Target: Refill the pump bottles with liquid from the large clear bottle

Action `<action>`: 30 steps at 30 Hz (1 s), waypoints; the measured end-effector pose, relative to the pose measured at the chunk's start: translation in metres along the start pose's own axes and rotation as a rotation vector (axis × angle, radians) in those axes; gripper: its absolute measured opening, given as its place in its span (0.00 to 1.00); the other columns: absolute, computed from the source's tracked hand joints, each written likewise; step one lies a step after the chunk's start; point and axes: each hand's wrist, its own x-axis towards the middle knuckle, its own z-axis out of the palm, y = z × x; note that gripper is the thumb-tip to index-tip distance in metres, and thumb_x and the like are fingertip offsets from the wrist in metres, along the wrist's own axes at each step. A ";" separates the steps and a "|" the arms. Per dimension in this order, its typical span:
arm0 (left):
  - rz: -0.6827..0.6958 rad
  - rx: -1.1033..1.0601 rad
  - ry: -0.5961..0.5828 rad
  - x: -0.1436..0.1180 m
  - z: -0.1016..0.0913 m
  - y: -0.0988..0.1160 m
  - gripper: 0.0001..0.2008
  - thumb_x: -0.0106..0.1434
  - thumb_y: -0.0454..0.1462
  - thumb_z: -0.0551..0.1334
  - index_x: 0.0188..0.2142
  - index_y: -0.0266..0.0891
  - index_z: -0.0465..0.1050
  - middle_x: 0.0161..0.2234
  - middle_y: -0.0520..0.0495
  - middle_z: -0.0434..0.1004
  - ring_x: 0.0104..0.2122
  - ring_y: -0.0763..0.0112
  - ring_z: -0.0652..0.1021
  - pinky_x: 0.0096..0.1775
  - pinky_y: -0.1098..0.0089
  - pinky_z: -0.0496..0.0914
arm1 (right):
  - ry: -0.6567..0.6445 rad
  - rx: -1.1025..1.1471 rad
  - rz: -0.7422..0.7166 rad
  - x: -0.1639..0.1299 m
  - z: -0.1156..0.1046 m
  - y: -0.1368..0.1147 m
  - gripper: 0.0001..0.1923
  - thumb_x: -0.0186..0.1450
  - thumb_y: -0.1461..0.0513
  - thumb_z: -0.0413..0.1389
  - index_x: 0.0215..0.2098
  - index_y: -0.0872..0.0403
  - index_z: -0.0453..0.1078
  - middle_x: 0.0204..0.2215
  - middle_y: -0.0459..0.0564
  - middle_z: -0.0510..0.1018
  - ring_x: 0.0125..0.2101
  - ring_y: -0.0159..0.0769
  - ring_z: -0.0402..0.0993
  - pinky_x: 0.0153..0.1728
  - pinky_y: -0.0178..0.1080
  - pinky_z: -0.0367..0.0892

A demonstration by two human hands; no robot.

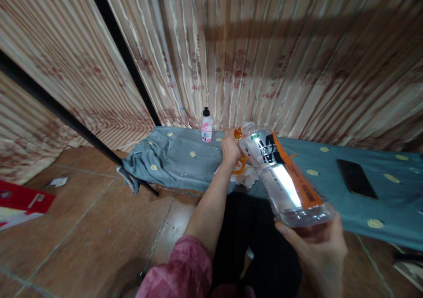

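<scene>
Right hand: the right hand (317,249), at the lower right of the frame, is clenched under the base of a clear plastic bottle (280,174), its grip grasping the bottom end.
Clear bottle: it is tilted, base toward the lower right and open neck toward the centre of the frame; it carries a label with an orange stripe and dark characters, and looks nearly empty.
Left hand: the left hand (230,147) is stretched out to the centre of the frame, a pink sleeve (185,267) pushed up the arm; its grip is closed on an orange bottle (239,163), right beside the clear bottle's neck.
Orange bottle: mostly hidden by the hand; it stands on a pale cloth (243,179) lying on the bed.
Bed: the bed's blue-grey sheet (178,161) with yellow round motifs runs across the middle of the frame.
Small bottle: a pink-labelled bottle with a black cap (206,126) stands upright on the sheet, just left of the left hand.
Phone: a dark phone (357,179) lies flat on the sheet at the right.
Backdrop: striped curtains (264,60) hang behind; brown tiled floor (82,227) at lower left, with a red packet (23,201) at the left edge.
</scene>
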 end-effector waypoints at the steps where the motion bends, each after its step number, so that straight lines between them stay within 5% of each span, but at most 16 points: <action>1: 0.005 -0.002 0.000 0.000 0.000 0.000 0.13 0.68 0.34 0.58 0.50 0.38 0.74 0.48 0.42 0.80 0.49 0.61 0.79 0.52 0.65 0.72 | -0.004 -0.001 0.004 0.000 0.000 0.000 0.53 0.32 0.61 0.78 0.56 0.55 0.69 0.50 0.60 0.79 0.42 0.48 0.81 0.37 0.43 0.79; 30: 0.003 -0.001 0.003 0.000 0.001 -0.003 0.15 0.66 0.33 0.60 0.52 0.39 0.74 0.48 0.42 0.80 0.49 0.61 0.79 0.52 0.65 0.72 | -0.022 0.018 -0.034 0.000 0.000 -0.003 0.51 0.33 0.63 0.78 0.55 0.55 0.69 0.52 0.58 0.78 0.46 0.45 0.81 0.40 0.38 0.78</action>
